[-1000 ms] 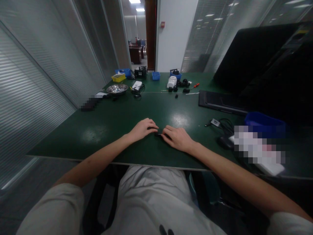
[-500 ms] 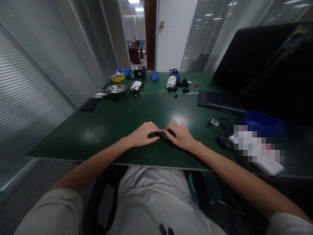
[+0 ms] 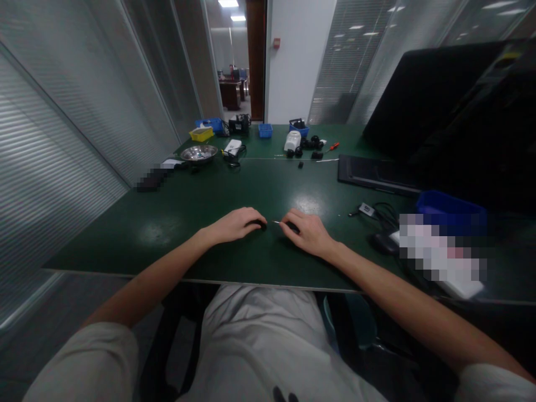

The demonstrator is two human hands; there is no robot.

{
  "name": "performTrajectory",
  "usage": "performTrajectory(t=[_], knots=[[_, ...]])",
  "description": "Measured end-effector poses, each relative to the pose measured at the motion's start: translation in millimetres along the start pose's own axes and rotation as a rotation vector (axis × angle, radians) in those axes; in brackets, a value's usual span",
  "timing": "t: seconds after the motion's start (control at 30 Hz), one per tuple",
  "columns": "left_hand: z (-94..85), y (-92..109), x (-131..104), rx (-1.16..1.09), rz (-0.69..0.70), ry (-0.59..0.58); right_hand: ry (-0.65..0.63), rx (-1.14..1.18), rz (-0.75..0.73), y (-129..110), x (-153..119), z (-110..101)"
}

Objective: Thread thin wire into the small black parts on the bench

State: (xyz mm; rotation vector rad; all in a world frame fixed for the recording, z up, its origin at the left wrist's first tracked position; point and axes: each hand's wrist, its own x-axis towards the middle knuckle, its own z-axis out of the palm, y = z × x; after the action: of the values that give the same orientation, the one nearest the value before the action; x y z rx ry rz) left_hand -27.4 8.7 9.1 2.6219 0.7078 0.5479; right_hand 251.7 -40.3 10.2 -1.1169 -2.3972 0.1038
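Observation:
My left hand [image 3: 240, 224] is over the green table [image 3: 167, 212], thumb and fingers closed around a small black piece [image 3: 263, 225] that is mostly hidden. A short gap separates it from my right hand [image 3: 309, 231]. Between the right thumb and forefinger is a thin tool with a silver tip [image 3: 276, 222], pointing left toward the black piece. Its rear part is covered by the fingers, so its exact kind does not show. Tip and black piece are apart.
On the right are a mouse [image 3: 384, 243], a cable [image 3: 387, 212], a blue bin [image 3: 452, 212] and a large black monitor [image 3: 435, 95]. Farther back stand a metal bowl [image 3: 199, 153], a white device [image 3: 292, 140], a red screwdriver [image 3: 332, 147] and small baskets [image 3: 265, 130].
My left hand has moved left with the black piece, away from the silver tip that was against or close to it. The right hand has stayed almost in place.

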Motion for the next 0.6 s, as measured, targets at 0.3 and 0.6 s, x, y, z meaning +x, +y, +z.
performTrajectory(t=[0.3, 0.6], knots=[[-118.0, -118.5, -156.9, 0.358, -0.800, 0.334, 0.000, 0.004, -0.003, 1.0, 1.2, -0.7], [-153.4, -117.4, -230.6, 0.516, -1.229, 0.426, 0.004, 0.002, 0.009, 2.4, 0.4, 0.6]])
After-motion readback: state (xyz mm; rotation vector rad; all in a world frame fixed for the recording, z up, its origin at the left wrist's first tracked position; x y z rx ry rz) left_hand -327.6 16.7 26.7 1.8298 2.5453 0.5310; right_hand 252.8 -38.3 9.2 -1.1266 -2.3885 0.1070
